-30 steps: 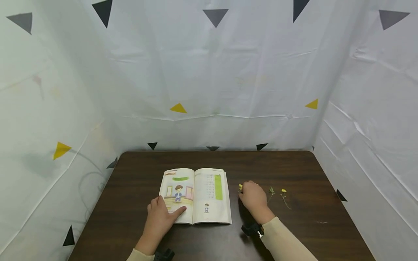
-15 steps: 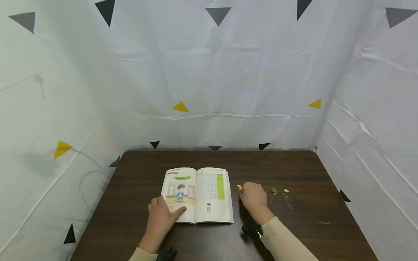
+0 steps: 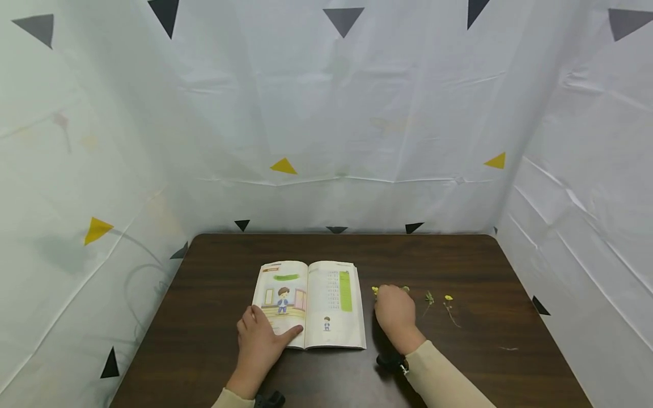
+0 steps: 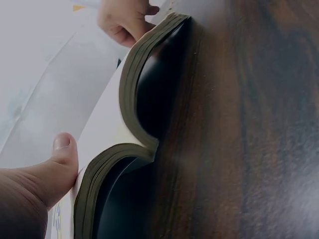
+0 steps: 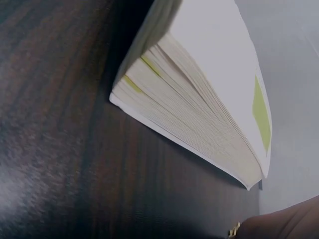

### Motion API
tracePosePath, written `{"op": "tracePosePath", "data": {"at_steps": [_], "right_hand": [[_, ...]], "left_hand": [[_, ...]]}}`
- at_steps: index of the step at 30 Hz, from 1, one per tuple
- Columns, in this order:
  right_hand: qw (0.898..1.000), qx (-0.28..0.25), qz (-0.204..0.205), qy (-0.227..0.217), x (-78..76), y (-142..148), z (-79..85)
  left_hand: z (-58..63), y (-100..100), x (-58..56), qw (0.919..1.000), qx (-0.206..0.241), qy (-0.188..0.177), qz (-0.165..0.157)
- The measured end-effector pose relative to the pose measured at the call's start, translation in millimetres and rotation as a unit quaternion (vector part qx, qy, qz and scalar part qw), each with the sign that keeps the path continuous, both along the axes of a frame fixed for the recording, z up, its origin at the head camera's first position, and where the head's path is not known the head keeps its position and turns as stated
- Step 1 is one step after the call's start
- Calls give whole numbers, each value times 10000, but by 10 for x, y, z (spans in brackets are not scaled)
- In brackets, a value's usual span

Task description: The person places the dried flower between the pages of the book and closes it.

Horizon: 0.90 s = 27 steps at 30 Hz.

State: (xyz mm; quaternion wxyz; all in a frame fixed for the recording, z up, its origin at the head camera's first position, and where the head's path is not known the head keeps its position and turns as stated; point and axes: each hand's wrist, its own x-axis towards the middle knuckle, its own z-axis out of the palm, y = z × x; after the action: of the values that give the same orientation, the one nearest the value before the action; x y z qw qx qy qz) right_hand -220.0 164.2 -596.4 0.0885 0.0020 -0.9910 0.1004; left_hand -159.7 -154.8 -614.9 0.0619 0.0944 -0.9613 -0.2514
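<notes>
An open picture book [image 3: 335, 334] lies on the dark wooden table, its thick page block arched on both sides. My left hand [image 3: 259, 343] rests on the lower left page, fingers at the outer edge and thumb spread toward the spine. In the left wrist view its thumb [image 4: 62, 162] lies over the page edge. Right of the book, my right hand [image 3: 396, 314] is curled low over the table, pinching a small yellow flower [image 3: 374, 290] whose blossoms show beyond its left side. The fingertips are mostly hidden. A bit of green [image 3: 405, 288] shows beyond the knuckles.
A green sprig [image 3: 429, 297] and another yellow flower on a thin stem [image 3: 449, 306] lie to the right of the right hand. White sheeting [image 3: 336, 130] with triangle prints encloses the table [image 3: 484, 362] at the back and sides.
My left hand has slid slightly right on the page, its thumb closer to the spine. The right hand stays nearly in place, with green now showing past its knuckles. The head view shifts slightly.
</notes>
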Motion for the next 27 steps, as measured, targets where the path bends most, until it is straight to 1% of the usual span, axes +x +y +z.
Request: {"op": "tracePosePath", "data": {"at_steps": [5, 10, 15, 20, 24, 27], "right_hand": [[9998, 65, -14, -172, -43, -4, -21], [9995, 78, 7, -319, -66, -9, -27], [9991, 4, -78, -420, -64, -2, -41], [9997, -15, -109, -218, -51, -9, -52], [10000, 78, -21, -47, -51, -34, -46], [9998, 191, 75, -44, -55, -37, -36]], "left_hand": [[-24, 16, 23, 10000, 46, -41, -39], [-34, 34, 10, 9999, 117, -15, -46], [-46, 54, -4, 9997, 225, -35, 19], [-33, 50, -13, 9997, 257, -52, 13], [-48, 39, -8, 9997, 216, -78, 19], [-70, 30, -1, 9997, 209, -111, 23]]}}
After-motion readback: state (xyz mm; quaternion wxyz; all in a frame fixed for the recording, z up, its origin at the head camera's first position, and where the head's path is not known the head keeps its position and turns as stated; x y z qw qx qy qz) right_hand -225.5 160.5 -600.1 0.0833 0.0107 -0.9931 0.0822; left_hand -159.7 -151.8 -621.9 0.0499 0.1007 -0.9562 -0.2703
